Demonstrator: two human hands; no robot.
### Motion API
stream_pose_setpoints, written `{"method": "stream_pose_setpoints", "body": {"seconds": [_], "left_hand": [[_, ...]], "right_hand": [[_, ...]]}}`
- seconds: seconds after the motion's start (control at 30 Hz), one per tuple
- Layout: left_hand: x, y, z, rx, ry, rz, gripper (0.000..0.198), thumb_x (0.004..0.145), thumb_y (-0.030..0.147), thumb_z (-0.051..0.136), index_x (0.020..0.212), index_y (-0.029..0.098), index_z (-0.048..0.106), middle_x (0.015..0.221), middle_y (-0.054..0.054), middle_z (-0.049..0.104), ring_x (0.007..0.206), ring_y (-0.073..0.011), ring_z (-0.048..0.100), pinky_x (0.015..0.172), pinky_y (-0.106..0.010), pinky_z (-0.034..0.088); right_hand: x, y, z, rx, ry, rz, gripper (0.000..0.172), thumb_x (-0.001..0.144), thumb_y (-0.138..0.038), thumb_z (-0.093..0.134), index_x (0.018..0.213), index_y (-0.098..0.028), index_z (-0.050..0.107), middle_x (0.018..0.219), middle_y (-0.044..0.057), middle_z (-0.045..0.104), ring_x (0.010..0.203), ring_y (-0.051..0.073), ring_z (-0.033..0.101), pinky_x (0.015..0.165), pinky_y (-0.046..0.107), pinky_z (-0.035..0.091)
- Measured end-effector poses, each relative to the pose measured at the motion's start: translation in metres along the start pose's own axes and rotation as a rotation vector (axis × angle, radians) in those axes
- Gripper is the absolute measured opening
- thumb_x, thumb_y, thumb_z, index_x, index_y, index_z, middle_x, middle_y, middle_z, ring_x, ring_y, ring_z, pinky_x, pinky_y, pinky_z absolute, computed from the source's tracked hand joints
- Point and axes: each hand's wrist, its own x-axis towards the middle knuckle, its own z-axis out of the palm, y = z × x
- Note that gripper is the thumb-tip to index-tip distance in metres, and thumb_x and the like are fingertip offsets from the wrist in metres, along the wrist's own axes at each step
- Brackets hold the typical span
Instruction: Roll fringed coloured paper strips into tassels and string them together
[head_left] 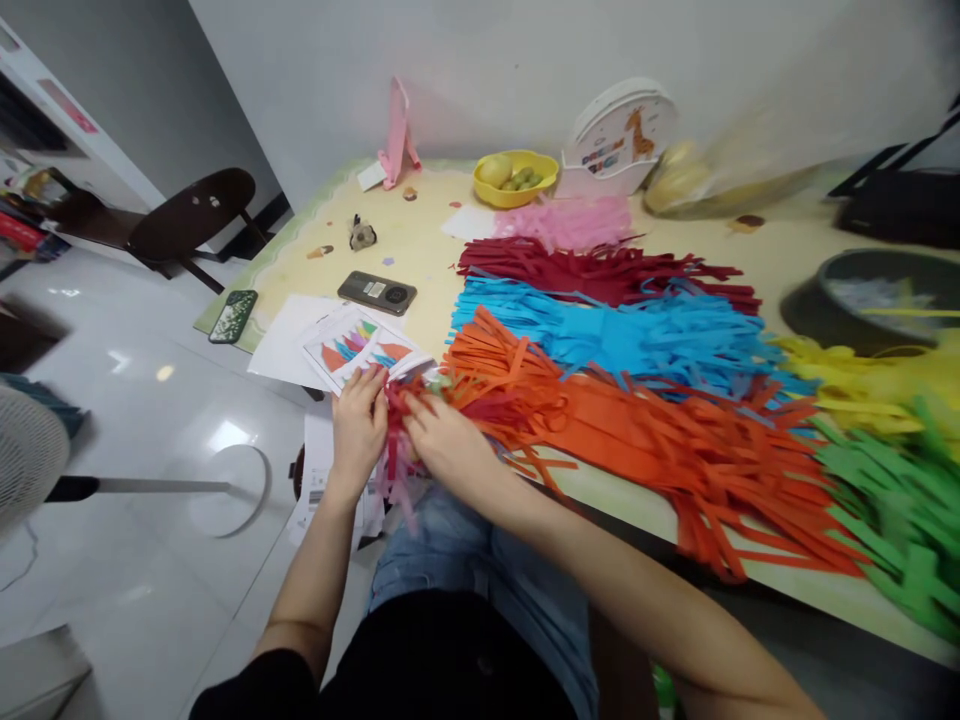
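At the table's near edge, my left hand and my right hand face each other. Between them is a bunch of pink and red fringed paper strips, its pink ends hanging toward my lap. Fingers of both hands are bent around the bunch; their undersides are hidden. Just beyond my left hand lies a picture sheet with coloured tassel shapes. Orange fringed paper spreads to the right of my right hand, followed farther back by blue fringed paper, dark red fringed paper and pink fringed paper.
Two phones, one dark and one green-cased, lie at the left. Behind stand a yellow fruit bowl and a giraffe-print holder. Yellow strips, green strips and a dark bin are at right.
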Motion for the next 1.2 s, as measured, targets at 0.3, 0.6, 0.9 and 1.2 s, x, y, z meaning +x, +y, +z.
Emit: {"method": "stream_pose_setpoints", "body": {"seconds": [0.3,0.6,0.9,1.2], "left_hand": [[-0.008,0.000,0.006,-0.005,0.010,-0.023,0.036,0.098,0.024,0.048,0.123,0.019,0.073,0.134,-0.011,0.070,0.134,-0.0284,0.059,0.117,-0.055,0.043],[-0.007,-0.001,-0.006,-0.003,-0.031,-0.003,0.038,0.098,0.023,0.047,0.126,0.016,0.072,0.137,-0.013,0.068,0.138,-0.0299,0.056,0.118,-0.053,0.043],[-0.016,0.005,-0.031,-0.112,-0.085,0.047,0.035,0.098,0.035,0.054,0.127,0.023,0.070,0.141,-0.010,0.065,0.138,-0.0282,0.056,0.118,-0.051,0.043],[0.043,-0.086,-0.111,-0.479,-0.014,-0.619,0.066,0.074,0.046,0.082,0.129,0.013,0.065,0.117,-0.017,0.075,0.107,-0.0319,0.073,0.081,-0.037,0.062]], "right_hand": [[0.012,0.008,0.012,0.221,-0.053,0.013,0.040,0.096,-0.010,0.050,0.133,-0.011,0.066,0.140,0.022,0.060,0.132,0.035,0.053,0.109,0.056,0.049],[0.021,0.027,0.015,0.349,0.013,0.094,0.047,0.089,0.000,0.048,0.131,-0.011,0.067,0.127,0.017,0.067,0.118,0.026,0.063,0.104,0.043,0.053],[0.020,0.014,0.022,0.334,0.078,0.050,0.029,0.092,-0.004,0.048,0.108,-0.010,0.071,0.106,0.017,0.069,0.101,0.026,0.062,0.094,0.040,0.054],[-0.055,0.030,-0.018,0.339,0.246,-0.348,0.028,0.094,-0.008,0.047,0.094,-0.014,0.074,0.093,0.012,0.074,0.091,0.022,0.067,0.084,0.034,0.057]]}}
